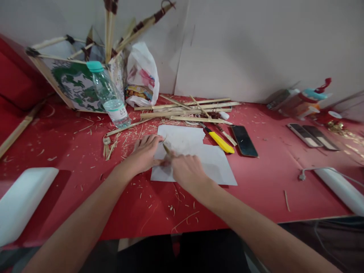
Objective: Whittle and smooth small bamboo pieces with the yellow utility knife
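On the red tabletop (264, 189) lies a sheet of white paper (218, 167) with a notch in its upper right part. My left hand (146, 151) rests over the paper's left edge, fingers stretched forward and thumb apart from them. My right hand (187, 167) is closed around a thin, pointed, tan stick (167, 148), whose tip points up and left above the paper near my left fingertips. Its lower end is hidden in my fist, so its exact kind cannot be made out. A yellow utility knife (220, 141) lies at the paper's upper right.
Bamboo strips (182, 112) are piled behind the paper, with shavings scattered around. A plastic bottle (115, 110), a white bag (143, 76) and a painted frame (74, 81) stand back left. A black phone (244, 141) lies right; white blocks (28, 201) flank the table.
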A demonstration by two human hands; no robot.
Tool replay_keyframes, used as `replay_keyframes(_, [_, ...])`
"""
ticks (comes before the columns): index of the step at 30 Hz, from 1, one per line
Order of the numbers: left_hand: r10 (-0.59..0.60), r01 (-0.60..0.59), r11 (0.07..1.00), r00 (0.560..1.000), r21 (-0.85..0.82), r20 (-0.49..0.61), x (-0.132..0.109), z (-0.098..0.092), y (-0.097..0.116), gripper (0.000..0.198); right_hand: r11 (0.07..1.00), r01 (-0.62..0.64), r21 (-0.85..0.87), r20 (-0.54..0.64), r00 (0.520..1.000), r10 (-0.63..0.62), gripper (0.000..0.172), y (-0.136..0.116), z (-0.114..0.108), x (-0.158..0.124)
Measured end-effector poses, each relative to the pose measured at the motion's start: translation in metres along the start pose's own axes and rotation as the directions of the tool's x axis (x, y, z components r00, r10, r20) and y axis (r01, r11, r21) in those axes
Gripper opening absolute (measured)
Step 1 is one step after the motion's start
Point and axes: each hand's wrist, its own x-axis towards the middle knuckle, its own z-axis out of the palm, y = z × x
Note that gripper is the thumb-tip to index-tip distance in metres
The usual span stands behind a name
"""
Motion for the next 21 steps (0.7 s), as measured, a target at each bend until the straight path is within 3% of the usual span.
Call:
replay_keyframes(6, [-0.008, 0.008, 1.0, 1.0, 0.019, 0.001, 0.0, 0.0, -0.001, 0.07, 0.999, 0.037, -0.009, 0.044, 0.998, -0.036, 0.06, 0.004, 0.004, -0.005])
replay_keyframes(10, [-0.02, 0.02, 1.0, 1.0, 0.019, -0.014, -0.001, -0.002, 0.002, 0.07, 1.0, 0.009, -0.005, 0.012, 1.0, -0.009, 0.045, 0.004, 0.0, -0.004])
replay_keyframes(14, [-0.025, 0.024, 0.999, 1.0, 0.021, 0.009, -0.001, -0.003, 0.003, 0.07, 0.999, 0.037, 0.015, 0.05, 0.998, -0.037, 0.06, 0.002, -0.001, -0.005])
replay_keyframes(18, [-0.02, 0.02, 0.999, 1.0, 0.046, 0.002, -0.001, -0.003, 0.004, 0.068, 0.999, 0.037, 0.01, -0.014, 0.999, -0.037, 0.046, -0.002, -0.003, 0.002])
replay_keyframes(21, [-0.047, 0.047, 0.998, 0.999, 0.044, 0.007, -0.001, -0.005, 0.004, 0.07, 0.995, 0.098, 0.027, 0.031, 0.995, -0.098, 0.055, 0.002, -0.004, -0.017])
